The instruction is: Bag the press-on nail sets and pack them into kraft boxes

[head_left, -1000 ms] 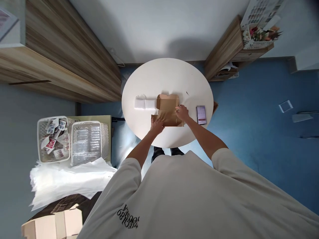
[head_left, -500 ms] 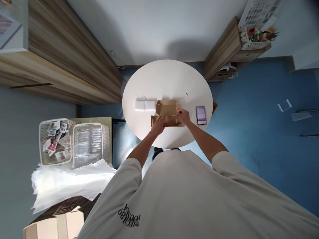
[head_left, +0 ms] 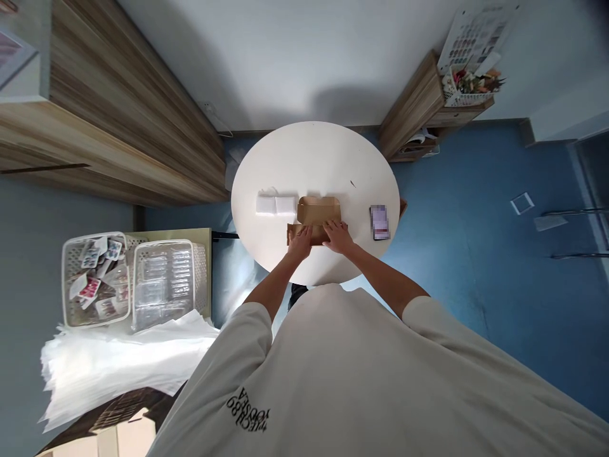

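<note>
A brown cardboard box lies on the round white table, its lid folded back towards the wall. My left hand rests on the left of the box's near part, fingers stretched out. On the right of that same part lies my right hand, fingers spread and flat. Both palms hide some of the near panel. Two white stacks of what look like thin packets sit just left of the box. A phone lies to the right of my right hand.
White baskets stand on the left: one with small packs, one with clear plastic boxes. White sheets are piled below them. Wooden cabinets flank the table, with a flower basket on the right one. A small dark scrap lies on the table.
My right hand has gone from pinching the box's right end to lying flat on its near part, closer to my left hand. The view has shifted slightly.
</note>
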`<state>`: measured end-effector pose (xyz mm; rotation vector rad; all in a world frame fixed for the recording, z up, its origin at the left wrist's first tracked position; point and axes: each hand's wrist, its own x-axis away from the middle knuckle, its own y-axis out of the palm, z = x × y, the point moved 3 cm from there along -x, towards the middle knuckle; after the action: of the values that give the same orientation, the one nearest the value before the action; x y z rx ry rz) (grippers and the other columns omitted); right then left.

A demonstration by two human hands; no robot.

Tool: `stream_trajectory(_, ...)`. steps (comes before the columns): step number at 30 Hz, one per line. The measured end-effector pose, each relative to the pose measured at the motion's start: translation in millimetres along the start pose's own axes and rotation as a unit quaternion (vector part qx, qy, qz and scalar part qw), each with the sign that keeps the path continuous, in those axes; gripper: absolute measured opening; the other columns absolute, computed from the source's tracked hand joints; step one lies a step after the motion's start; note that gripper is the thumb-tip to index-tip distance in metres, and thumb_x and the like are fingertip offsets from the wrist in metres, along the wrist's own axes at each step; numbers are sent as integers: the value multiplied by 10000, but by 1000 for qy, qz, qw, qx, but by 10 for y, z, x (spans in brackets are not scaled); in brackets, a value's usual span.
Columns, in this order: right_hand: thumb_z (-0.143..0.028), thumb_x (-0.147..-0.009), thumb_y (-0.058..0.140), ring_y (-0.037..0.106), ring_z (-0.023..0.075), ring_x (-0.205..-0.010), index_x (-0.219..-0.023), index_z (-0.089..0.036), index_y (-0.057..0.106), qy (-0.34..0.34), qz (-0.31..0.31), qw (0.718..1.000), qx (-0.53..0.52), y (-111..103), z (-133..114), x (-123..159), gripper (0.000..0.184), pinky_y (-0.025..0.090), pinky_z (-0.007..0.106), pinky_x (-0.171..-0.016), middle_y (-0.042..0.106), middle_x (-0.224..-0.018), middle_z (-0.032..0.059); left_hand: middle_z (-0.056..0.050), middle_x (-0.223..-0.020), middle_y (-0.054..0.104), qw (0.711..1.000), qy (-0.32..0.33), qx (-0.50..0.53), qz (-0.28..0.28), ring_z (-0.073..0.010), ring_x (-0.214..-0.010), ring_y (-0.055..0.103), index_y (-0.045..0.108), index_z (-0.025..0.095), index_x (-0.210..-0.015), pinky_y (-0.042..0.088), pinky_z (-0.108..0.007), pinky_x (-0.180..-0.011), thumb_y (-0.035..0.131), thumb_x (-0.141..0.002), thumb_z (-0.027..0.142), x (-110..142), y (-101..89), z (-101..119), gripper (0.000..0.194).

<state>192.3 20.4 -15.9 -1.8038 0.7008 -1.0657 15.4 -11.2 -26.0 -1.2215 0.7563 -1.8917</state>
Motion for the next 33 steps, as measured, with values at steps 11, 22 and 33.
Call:
stream_trajectory(11,-378,-957,675,368,367,-1537,-1658,-151,396,24,-38,999,20,71,-8,-25,789,235,536,-1271,407,-1699,201,-174,-1635,525,999,34,11,37,-366,-1485,507,326,186,-1693,158,-639,-1323,526,-910,66,39,58,-26,817)
stream_trajectory(22,-403,-989,607,275,356,-1603,-1692,-164,322,34,-71,997,29,115,-17,-32,795,228,529,-1286,307,-1754,184,-156,-1352,716,933,-205,287,74,-286,-1246,679,637,191,-1373,529,-397,-1041,401,-1080,292,186,5,-628,390)
stream_trajectory(33,-384,-972,627,291,356,-1592,-1703,-147,290,45,-69,996,47,103,-64,-16,839,235,522,-1284,305,-1756,188,-171,-1388,695,915,-239,316,73,-271,-1288,664,468,175,-1495,504,-347,-1005,648,-971,336,75,76,-600,576)
